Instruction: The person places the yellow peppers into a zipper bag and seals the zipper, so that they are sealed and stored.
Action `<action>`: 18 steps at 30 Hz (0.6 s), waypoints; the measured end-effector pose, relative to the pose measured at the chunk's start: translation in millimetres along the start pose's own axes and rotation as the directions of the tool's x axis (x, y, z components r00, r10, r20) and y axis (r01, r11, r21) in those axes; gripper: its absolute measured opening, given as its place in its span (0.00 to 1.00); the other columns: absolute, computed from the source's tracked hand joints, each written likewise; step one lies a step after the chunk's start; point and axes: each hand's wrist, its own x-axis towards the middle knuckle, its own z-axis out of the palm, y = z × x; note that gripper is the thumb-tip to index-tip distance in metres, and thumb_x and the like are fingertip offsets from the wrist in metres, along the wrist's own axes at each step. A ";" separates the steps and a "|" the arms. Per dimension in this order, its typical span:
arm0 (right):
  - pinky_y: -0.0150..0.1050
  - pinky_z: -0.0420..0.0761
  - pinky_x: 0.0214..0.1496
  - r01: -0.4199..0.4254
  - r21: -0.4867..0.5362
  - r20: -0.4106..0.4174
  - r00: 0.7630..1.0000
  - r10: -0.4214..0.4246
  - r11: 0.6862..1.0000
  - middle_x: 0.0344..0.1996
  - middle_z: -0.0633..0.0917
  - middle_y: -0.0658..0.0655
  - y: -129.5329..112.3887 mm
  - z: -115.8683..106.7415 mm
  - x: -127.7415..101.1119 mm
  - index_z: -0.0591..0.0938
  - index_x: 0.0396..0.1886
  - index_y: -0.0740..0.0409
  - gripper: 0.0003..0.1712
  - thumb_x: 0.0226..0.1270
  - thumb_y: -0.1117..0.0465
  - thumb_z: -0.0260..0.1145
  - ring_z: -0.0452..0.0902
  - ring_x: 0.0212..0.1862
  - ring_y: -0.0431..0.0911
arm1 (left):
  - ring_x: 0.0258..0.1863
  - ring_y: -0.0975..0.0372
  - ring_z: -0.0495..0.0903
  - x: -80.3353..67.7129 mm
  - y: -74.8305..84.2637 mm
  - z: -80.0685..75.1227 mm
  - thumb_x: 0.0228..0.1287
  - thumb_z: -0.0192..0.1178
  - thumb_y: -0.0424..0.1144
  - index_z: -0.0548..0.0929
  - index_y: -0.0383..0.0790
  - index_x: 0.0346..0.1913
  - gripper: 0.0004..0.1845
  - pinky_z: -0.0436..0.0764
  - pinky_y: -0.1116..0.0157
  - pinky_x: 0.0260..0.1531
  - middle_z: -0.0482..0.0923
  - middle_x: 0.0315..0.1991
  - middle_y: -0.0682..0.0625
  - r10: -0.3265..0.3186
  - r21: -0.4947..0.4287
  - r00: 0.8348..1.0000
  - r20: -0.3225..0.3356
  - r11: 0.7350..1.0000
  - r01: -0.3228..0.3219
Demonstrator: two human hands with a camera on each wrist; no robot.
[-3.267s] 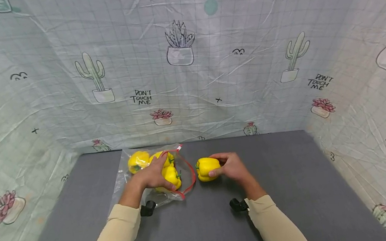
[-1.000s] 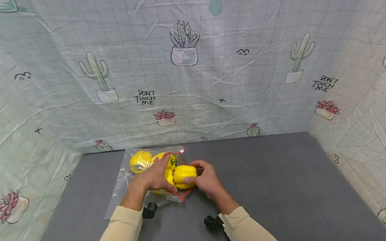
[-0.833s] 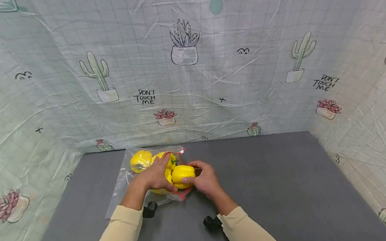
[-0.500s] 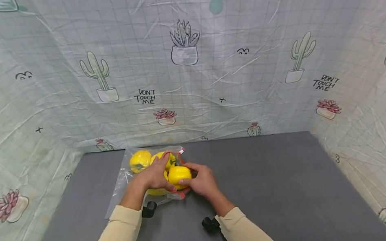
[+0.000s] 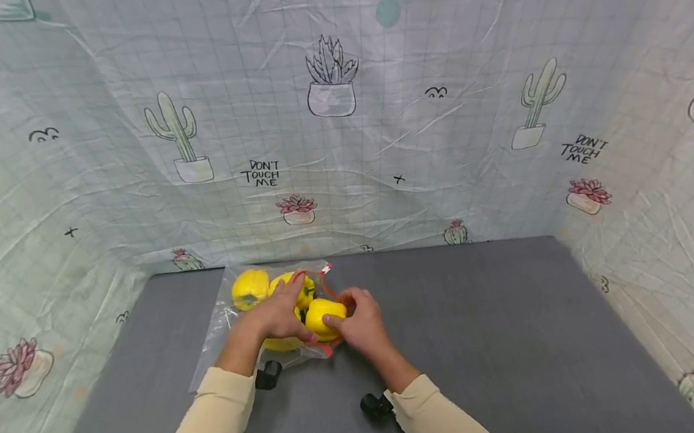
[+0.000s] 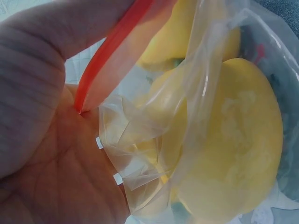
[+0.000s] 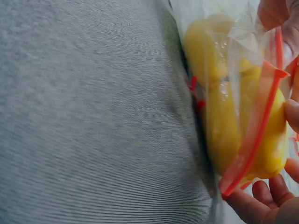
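Sitting at the red-rimmed mouth of the clear plastic bag (image 5: 250, 333), the yellow pepper (image 5: 324, 316) is the landmark for everything else. It lies partly past the red zip strip (image 5: 329, 289), with the right hand (image 5: 358, 322) curled round its near and right side, fingers wrapped on the fruit. Just left of that pepper the left hand (image 5: 277, 315) pinches the upper lip of the bag and holds the mouth up; the left wrist view shows the red strip (image 6: 110, 51) pressed between thumb and palm (image 6: 42, 154), with film bunched below it. Beyond the pepper, farther from the person and deeper in the bag, lie two more yellow peppers (image 5: 250, 288), touching one another, and another shows under the left hand. The right wrist view shows the strip (image 7: 254, 135) arching over yellow fruit with fingertips (image 7: 268, 191) beneath it.

To the right of the pepper the grey tabletop (image 5: 501, 320) runs bare to its right edge, well apart. Toward the person there is open grey surface too. Behind the pepper the bag's closed end lies near the tabletop's back edge, where the cactus-print cloth (image 5: 336, 137) rises; on the left the bag stops short of the left edge.
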 end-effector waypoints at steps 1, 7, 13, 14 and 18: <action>0.47 0.83 0.52 0.001 -0.004 -0.013 1.000 -0.001 1.000 0.44 0.82 0.61 0.1 1.0 -0.7 0.83 0.50 0.62 0.24 0.58 0.57 0.81 0.78 0.44 0.50 | 0.85 0.38 0.39 0.1 -0.5 -0.1 0.52 0.79 0.45 0.45 0.39 0.85 0.66 0.57 0.37 0.79 0.45 0.86 0.37 -0.001 -0.003 1.000 -0.003 1.000 0.001; 0.42 0.82 0.48 -0.026 0.020 -0.023 0.999 0.026 0.999 0.42 0.86 0.60 1.9 6.3 -4.5 0.82 0.47 0.61 0.23 0.60 0.54 0.81 0.79 0.40 0.47 | 0.85 0.38 0.40 -1.0 -1.5 -1.0 0.52 0.80 0.46 0.45 0.40 0.85 0.66 0.58 0.36 0.79 0.46 0.85 0.36 -0.007 -0.008 1.000 -0.008 1.000 0.007; 0.49 0.87 0.54 -0.004 0.090 0.052 0.999 -0.001 0.996 0.49 0.87 0.64 4.0 5.0 -6.7 0.85 0.53 0.64 0.24 0.56 0.64 0.80 0.83 0.46 0.52 | 0.85 0.38 0.42 -3.4 -1.5 -1.4 0.53 0.79 0.45 0.46 0.39 0.85 0.64 0.58 0.36 0.78 0.49 0.85 0.35 0.008 0.002 1.000 -0.011 1.000 -0.008; 0.51 0.87 0.56 0.002 0.097 0.072 0.997 -0.009 0.995 0.50 0.86 0.64 4.1 4.1 -6.6 0.85 0.54 0.65 0.25 0.56 0.65 0.80 0.83 0.46 0.53 | 0.85 0.37 0.42 -3.6 -1.3 -1.6 0.52 0.79 0.45 0.46 0.39 0.85 0.64 0.59 0.35 0.78 0.49 0.85 0.35 0.016 0.006 1.000 -0.010 1.000 -0.016; 0.49 0.86 0.57 0.031 0.073 0.128 0.991 -0.040 0.997 0.49 0.82 0.63 7.0 1.9 -5.2 0.86 0.57 0.63 0.27 0.55 0.66 0.80 0.80 0.48 0.52 | 0.84 0.36 0.42 -4.3 -0.8 -1.8 0.52 0.79 0.43 0.46 0.37 0.85 0.65 0.60 0.36 0.77 0.48 0.85 0.36 0.037 0.009 0.999 -0.013 0.999 -0.037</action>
